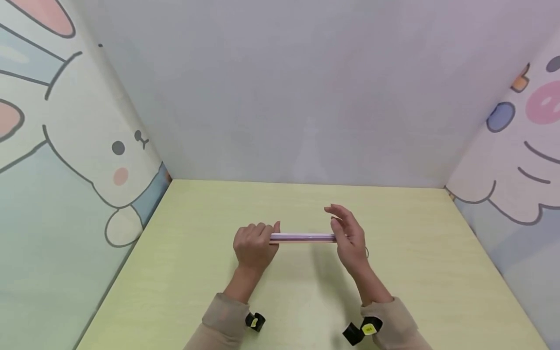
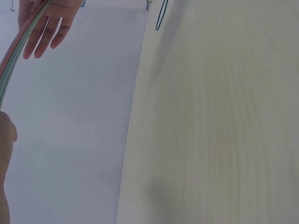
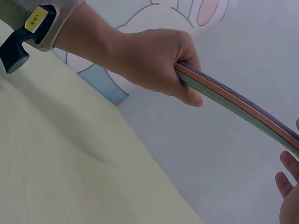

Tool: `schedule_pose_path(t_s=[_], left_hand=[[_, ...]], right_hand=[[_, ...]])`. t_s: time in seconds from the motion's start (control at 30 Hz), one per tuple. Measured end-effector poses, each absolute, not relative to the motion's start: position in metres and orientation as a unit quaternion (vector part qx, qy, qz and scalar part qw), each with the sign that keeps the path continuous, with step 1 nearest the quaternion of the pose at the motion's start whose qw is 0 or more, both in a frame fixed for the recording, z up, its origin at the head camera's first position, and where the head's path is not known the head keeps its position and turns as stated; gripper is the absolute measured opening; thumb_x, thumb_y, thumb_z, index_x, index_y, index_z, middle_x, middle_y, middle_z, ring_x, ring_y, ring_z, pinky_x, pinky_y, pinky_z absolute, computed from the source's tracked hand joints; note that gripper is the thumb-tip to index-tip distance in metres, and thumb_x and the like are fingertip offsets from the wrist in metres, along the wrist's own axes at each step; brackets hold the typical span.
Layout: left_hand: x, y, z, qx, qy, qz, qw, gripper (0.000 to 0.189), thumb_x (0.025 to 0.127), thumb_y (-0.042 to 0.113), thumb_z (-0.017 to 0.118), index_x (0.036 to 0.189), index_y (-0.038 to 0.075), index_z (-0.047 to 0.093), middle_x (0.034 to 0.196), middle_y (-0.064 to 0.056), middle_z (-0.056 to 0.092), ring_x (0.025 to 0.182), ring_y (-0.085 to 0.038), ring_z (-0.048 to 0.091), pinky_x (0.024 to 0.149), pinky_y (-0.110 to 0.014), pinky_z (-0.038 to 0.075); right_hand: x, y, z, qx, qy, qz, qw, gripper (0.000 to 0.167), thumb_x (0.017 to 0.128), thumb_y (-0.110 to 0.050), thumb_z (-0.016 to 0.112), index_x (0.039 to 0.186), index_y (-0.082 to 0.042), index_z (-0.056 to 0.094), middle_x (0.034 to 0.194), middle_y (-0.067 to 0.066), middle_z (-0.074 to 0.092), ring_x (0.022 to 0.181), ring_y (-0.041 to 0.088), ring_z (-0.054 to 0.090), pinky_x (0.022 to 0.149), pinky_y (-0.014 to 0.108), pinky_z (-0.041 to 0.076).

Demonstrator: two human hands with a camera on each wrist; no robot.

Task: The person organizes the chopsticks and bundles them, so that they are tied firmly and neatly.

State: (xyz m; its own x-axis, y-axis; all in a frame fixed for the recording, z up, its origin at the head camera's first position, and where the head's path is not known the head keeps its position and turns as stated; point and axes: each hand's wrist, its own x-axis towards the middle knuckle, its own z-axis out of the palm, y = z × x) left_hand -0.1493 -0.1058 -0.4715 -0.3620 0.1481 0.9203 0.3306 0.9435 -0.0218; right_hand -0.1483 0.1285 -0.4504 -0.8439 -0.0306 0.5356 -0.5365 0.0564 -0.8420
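Observation:
A thin, flat stack of coloured layers (image 1: 304, 238) is held level above the table, seen edge-on. Its purple, orange and green layers (image 3: 238, 105) show in the right wrist view, bowing slightly. My left hand (image 1: 254, 245) grips the left end, fingers curled over it and thumb at the far side. At the other end is my right hand (image 1: 350, 238), its thumb overlapping the stack and its fingers loosely extended and spread. Straight fingers of that right hand (image 2: 49, 30) show beside the stack in the left wrist view.
A pale yellow-green table (image 1: 210, 204) lies below, with a plain grey wall (image 1: 297, 97) behind. Side walls carry a cartoon rabbit (image 1: 105, 146) and another cartoon animal (image 1: 516, 146). Black camera mounts (image 1: 255, 321) sit at both cuffs. A thin dark loop (image 2: 161, 15) hangs near the right wrist.

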Motion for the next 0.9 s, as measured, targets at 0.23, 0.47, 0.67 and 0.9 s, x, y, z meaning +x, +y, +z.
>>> schedule_pose_path(t_s=[0.23, 0.47, 0.67, 0.9], left_hand=[[-0.151, -0.113, -0.482, -0.131, -0.847, -0.078, 0.509, 0.031, 0.080, 0.021, 0.076, 0.056, 0.010, 0.059, 0.048, 0.001, 0.050, 0.040, -0.016, 0.041, 0.045, -0.032, 0.040], [-0.154, -0.116, -0.480, -0.133, -0.845, -0.082, 0.511, 0.030, 0.080, 0.020, 0.076, 0.057, 0.010, 0.059, 0.049, 0.001, 0.051, 0.040, -0.016, 0.041, 0.045, -0.033, 0.040], [-0.155, -0.121, -0.482, -0.121, -0.850, -0.080, 0.507, 0.031, 0.082, 0.021, 0.076, 0.058, 0.010, 0.060, 0.050, 0.000, 0.054, 0.041, -0.018, 0.044, 0.045, -0.034, 0.040], [-0.155, -0.126, -0.486, -0.109, -0.858, -0.080, 0.496, 0.032, 0.081, 0.022, 0.078, 0.057, 0.010, 0.060, 0.050, 0.000, 0.053, 0.041, -0.018, 0.044, 0.044, -0.034, 0.039]], right_hand=[[-0.145, 0.139, -0.457, 0.162, -0.704, 0.664, 0.195, 0.028, 0.106, -0.003, 0.044, 0.126, 0.010, 0.058, 0.109, 0.024, 0.067, 0.110, 0.013, 0.063, 0.097, 0.022, 0.046], [-0.144, 0.153, -0.463, 0.109, -0.717, 0.658, 0.203, 0.026, 0.107, -0.007, 0.044, 0.121, 0.006, 0.063, 0.107, 0.026, 0.068, 0.109, 0.012, 0.062, 0.097, 0.021, 0.044], [-0.144, 0.165, -0.476, 0.044, -0.779, 0.591, 0.205, 0.020, 0.103, -0.009, 0.057, 0.118, -0.002, 0.067, 0.104, 0.017, 0.071, 0.101, 0.007, 0.061, 0.089, 0.018, 0.045], [-0.147, 0.183, -0.493, 0.006, -0.875, 0.453, 0.173, 0.025, 0.089, -0.012, 0.077, 0.110, -0.001, 0.071, 0.095, 0.007, 0.074, 0.086, 0.021, 0.066, 0.076, 0.028, 0.050]])
